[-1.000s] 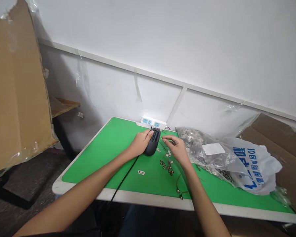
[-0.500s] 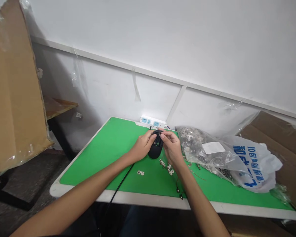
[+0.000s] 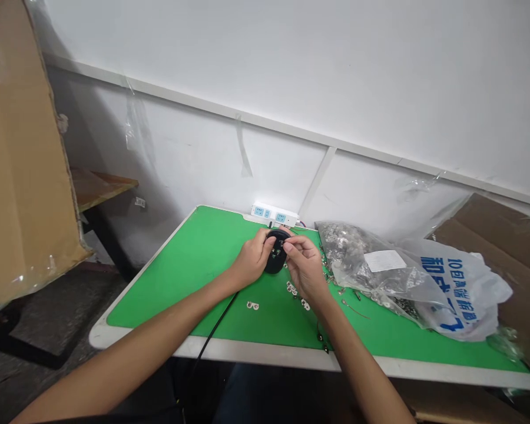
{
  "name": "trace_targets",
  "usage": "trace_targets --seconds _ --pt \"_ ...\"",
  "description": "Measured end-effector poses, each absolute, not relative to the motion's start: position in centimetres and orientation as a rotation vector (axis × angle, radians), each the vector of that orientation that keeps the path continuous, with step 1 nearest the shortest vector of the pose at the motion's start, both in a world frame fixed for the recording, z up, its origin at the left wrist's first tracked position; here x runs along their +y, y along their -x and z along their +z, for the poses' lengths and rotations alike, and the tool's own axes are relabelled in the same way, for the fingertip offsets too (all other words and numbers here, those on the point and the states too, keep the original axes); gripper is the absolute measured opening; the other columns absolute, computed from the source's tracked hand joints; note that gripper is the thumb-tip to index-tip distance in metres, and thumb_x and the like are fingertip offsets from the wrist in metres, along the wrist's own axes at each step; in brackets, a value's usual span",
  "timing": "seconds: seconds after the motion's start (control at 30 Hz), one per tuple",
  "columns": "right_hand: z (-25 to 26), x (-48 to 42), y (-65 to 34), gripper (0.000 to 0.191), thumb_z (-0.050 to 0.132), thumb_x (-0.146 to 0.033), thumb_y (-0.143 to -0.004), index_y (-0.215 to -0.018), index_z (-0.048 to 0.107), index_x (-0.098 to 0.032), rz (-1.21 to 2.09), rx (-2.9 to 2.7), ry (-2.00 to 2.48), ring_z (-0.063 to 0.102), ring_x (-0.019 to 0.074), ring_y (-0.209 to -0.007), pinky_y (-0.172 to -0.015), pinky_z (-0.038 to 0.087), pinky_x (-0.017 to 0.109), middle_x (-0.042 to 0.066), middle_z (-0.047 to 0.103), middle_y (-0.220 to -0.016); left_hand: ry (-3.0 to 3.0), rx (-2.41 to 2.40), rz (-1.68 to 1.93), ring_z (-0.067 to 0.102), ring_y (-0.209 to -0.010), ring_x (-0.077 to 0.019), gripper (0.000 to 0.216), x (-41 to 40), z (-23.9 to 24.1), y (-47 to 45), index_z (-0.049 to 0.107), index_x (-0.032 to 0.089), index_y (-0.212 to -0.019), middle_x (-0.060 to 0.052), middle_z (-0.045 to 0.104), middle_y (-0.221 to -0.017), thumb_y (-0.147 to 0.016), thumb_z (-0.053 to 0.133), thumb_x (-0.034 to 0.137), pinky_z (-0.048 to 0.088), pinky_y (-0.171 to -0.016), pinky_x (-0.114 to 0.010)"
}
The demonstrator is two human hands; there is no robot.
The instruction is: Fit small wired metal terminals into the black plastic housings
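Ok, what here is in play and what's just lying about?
In play:
black computer mouse, gripped by left hand
right hand, fingertips at the mouse's top
small metal terminals on the green mat, nearby

Lying about:
power strip
clear bag of metal parts
white printed plastic bag
cardboard sheet

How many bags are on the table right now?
2: a clear bag of metal parts and, touching it on its right, a white printed bag.
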State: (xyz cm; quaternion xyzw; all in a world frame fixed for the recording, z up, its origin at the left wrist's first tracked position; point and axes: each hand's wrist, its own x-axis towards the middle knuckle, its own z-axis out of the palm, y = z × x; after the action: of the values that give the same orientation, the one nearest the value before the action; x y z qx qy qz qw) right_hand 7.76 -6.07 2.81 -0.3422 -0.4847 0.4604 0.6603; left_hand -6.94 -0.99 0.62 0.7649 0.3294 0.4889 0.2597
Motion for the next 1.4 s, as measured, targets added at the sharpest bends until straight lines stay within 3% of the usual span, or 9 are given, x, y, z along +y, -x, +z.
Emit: trace_targets --seconds 0.37,0.47,0.53,0.6,0.73,0.9,1.23,1.4 --pt "2.7 -5.8 -7.7 0.030 0.086 -0.049 -0.076 -0.089 0.069 -0.028 1.034 -1.070 0.759 0.071 0.0265 -0.123 -0.111 0.055 0.046 0.006 0.079 -0.122 -2.012 0.929 1.338 0.069 -0.092 -0.0233 0.046 -1.3 1.0 6.7 0.062 0.021 -0.116 -0.008 0.074 -0.104 -0.107 0.037 0.059 0.050 -0.081 -0.033" --pt "2.4 -5.3 -8.1 0.031 0.087 -0.047 -0.075 -0.090 0.071 -0.026 1.001 -1.034 0.786 0.073 0.0268 -0.116 -0.107 0.057 0.046 0.007 0.080 -0.118 -1.943 0.912 1.341 0.064 -0.079 -0.0207 0.054 -1.3 1.3 6.5 0.063 0.021 -0.096 -0.004 0.069 -0.085 -0.105 0.037 0.067 0.047 -0.073 -0.031" --pt "2.2 -5.0 -8.3 0.031 0.088 -0.046 -0.074 -0.090 0.073 -0.025 0.976 -1.022 0.810 0.074 0.0260 -0.111 -0.104 0.058 0.044 0.007 0.080 -0.113 -1.866 0.901 1.320 0.055 -0.065 -0.0176 0.062 -1.2 1.4 6.2 0.056 0.021 -0.078 -0.001 0.058 -0.067 -0.102 0.034 0.074 0.042 -0.064 -0.030" --pt "1.9 -4.7 -8.3 0.031 0.089 -0.046 -0.073 -0.089 0.075 -0.024 0.948 -1.020 0.837 0.074 0.0250 -0.104 -0.099 0.059 0.043 0.007 0.081 -0.108 -1.775 0.882 1.247 0.047 -0.057 -0.0154 0.065 -1.1 1.6 6.0 0.052 0.021 -0.073 0.002 0.049 -0.060 -0.098 0.037 0.079 0.037 -0.056 -0.029" --pt "1.6 -4.4 -8.1 0.030 0.089 -0.046 -0.072 -0.088 0.077 -0.023 0.899 -1.034 0.863 0.073 0.0236 -0.096 -0.093 0.060 0.040 0.005 0.081 -0.099 -1.675 0.873 1.237 0.046 -0.061 -0.0152 0.061 -1.1 2.0 5.7 0.059 0.019 -0.078 0.002 0.051 -0.065 -0.094 0.046 0.076 0.036 -0.058 -0.028" --pt "1.4 -4.5 -8.2 0.027 0.086 -0.046 -0.076 -0.089 0.079 -0.023 0.845 -1.075 0.919 0.074 0.0231 -0.090 -0.086 0.061 0.039 0.005 0.081 -0.095 -1.624 0.921 1.227 0.043 -0.065 -0.0153 0.057 -0.7 1.7 5.4 0.056 0.018 -0.070 0.002 0.048 -0.064 -0.091 0.051 0.071 0.033 -0.061 -0.028" --pt "0.4 -4.4 -8.7 0.021 0.081 -0.044 -0.083 -0.086 0.077 -0.023 0.703 -1.261 0.921 0.077 0.0261 -0.102 -0.101 0.060 0.046 0.006 0.081 -0.100 -1.524 0.742 0.976 0.048 -0.063 -0.0166 0.072 -0.1 1.3 5.8 0.074 0.013 -0.094 -0.001 0.059 -0.065 -0.086 0.057 0.082 0.038 -0.060 -0.028" --pt "0.7 -4.6 -9.1 0.025 0.075 -0.047 -0.088 -0.099 0.075 -0.024 0.738 -1.304 0.960 0.077 0.0257 -0.098 -0.092 0.062 0.043 0.006 0.080 -0.103 -1.520 0.742 0.999 0.053 -0.068 -0.0179 0.070 0.2 1.1 5.8 0.072 0.013 -0.092 -0.002 0.063 -0.069 -0.085 0.059 0.081 0.040 -0.064 -0.029"
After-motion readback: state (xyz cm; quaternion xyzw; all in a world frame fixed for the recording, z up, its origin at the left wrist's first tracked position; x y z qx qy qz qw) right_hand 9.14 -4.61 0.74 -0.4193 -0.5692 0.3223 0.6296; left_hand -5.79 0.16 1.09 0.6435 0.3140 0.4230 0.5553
